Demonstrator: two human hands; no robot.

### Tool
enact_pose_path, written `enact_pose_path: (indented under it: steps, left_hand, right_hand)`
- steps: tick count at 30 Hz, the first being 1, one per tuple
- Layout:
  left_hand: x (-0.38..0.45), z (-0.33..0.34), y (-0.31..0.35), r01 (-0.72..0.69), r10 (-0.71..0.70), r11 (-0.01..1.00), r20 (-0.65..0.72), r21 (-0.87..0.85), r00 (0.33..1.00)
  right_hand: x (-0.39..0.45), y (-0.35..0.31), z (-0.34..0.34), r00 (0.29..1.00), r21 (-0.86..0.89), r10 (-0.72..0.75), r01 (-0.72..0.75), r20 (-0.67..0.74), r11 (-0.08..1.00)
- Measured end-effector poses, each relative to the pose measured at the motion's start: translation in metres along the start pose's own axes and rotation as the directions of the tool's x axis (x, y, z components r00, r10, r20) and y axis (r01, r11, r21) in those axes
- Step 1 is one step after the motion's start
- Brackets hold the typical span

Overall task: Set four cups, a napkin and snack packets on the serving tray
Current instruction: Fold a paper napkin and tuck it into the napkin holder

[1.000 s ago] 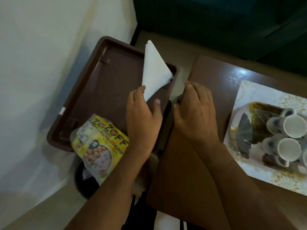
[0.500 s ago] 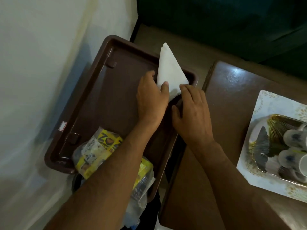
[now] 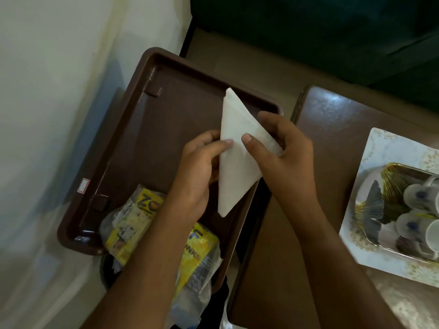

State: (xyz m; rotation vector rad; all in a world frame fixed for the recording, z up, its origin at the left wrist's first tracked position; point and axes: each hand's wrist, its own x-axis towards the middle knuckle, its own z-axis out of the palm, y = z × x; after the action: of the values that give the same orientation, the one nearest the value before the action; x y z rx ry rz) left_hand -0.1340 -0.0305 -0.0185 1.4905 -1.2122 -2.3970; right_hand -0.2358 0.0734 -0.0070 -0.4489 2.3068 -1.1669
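A brown serving tray (image 3: 133, 129) lies left of centre. Over its right side I hold a white napkin (image 3: 234, 167) folded into a triangle. My left hand (image 3: 197, 167) pinches the napkin's left edge, and my right hand (image 3: 282, 148) grips its right corner with the thumb on top. Yellow snack packets (image 3: 133, 224) lie at the tray's near end, partly hidden under my left forearm. White cups (image 3: 418, 205) with blue marks lie on their sides on a patterned tray at the right edge.
A dark brown table (image 3: 332, 119) stands right of the serving tray and carries the patterned tray (image 3: 380, 148) with the cups. A pale wall (image 3: 59, 91) runs along the left. Dark green upholstery (image 3: 308, 32) fills the top.
Both hands have taken hold of the napkin and lifted it off the tray's far right rim. It now lies further inside the tray, nearer to me. The view shifted leftwards.
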Motion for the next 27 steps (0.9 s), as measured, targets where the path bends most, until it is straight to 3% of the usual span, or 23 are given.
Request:
enact_pose_path:
  steps: [3,6,16,22,27]
  left_hand:
    - [-0.006,0.005,-0.006,0.018,-0.021,0.998,-0.052,-0.059,0.998]
    - [-0.011,0.013,-0.015,0.004,-0.005,1.000,-0.118,-0.012,0.993]
    - [-0.039,0.081,-0.057,-0.079,0.097,0.992,-0.198,0.098,0.975]
    - [-0.062,0.161,-0.090,-0.029,0.049,0.992,-0.161,0.125,0.986]
    - [-0.081,0.239,-0.120,0.053,-0.051,0.997,-0.040,0.050,0.998]
  right_hand:
    - [-0.007,0.006,-0.003,0.999,0.049,0.041,-0.040,-0.014,0.998]
    - [-0.019,0.014,-0.007,0.997,0.122,0.080,-0.081,0.016,0.989]
    - [-0.052,0.051,-0.070,0.998,0.257,0.047,-0.037,-0.033,0.966]
    - [-0.071,0.088,-0.150,0.999,0.239,0.031,-0.026,-0.018,0.971]
    - [-0.088,0.127,-0.227,0.995,0.158,0.054,-0.041,-0.083,0.987]
